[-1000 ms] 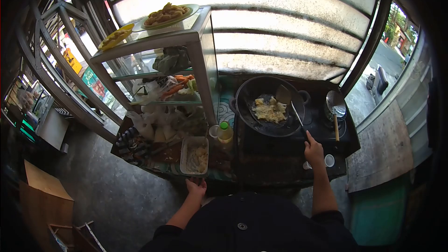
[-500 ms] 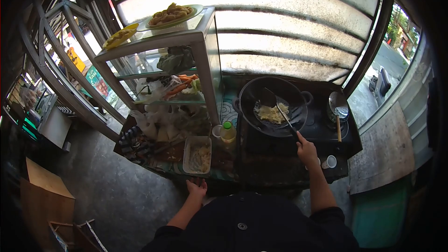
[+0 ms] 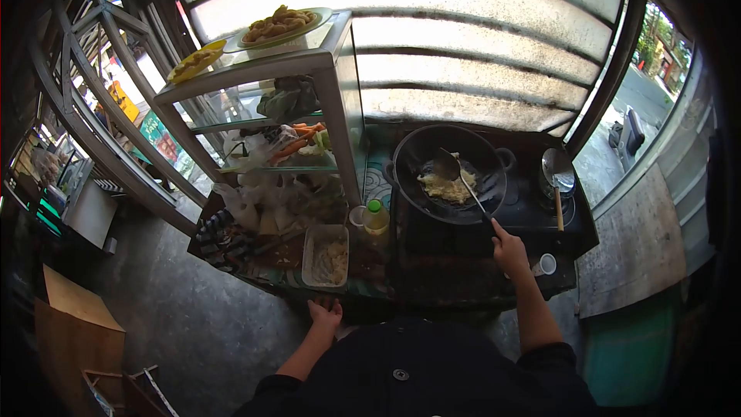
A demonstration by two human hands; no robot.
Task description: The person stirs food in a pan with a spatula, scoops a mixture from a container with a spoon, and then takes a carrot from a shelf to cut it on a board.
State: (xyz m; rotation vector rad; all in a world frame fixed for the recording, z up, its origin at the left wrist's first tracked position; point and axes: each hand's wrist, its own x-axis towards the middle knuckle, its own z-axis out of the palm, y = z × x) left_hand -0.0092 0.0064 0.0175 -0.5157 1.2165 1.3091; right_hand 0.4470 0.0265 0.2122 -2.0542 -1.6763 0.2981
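My right hand point(image 3: 510, 253) is wrapped round the dark handle of a spatula point(image 3: 469, 190). The spatula's blade rests on or just over the far side of a pale yellow, batter-like food point(image 3: 441, 189), which lies in the bottom of a dark two-handled wok point(image 3: 491, 199). Oil glistens around the food. My left hand point(image 3: 325, 313) hangs at the counter's front edge with its fingers apart, holding nothing. Just beyond it stands a clear plastic tub point(image 3: 312, 272) with some pale mixture inside. A bottle with a green cap point(image 3: 376, 218) is beside the tub.
A ladle-like utensil with a wooden handle point(image 3: 560, 212) lies over the right burner. A white cup point(image 3: 546, 264) sits near the front right. The glass display case point(image 3: 337, 69) at left carries a plate of fried food point(image 3: 282, 25) and a yellow plate point(image 3: 185, 69).
The spatula's blade has tilted and come slightly nearer, and the food has shifted a little in the wok. My left hand stays at the counter edge.
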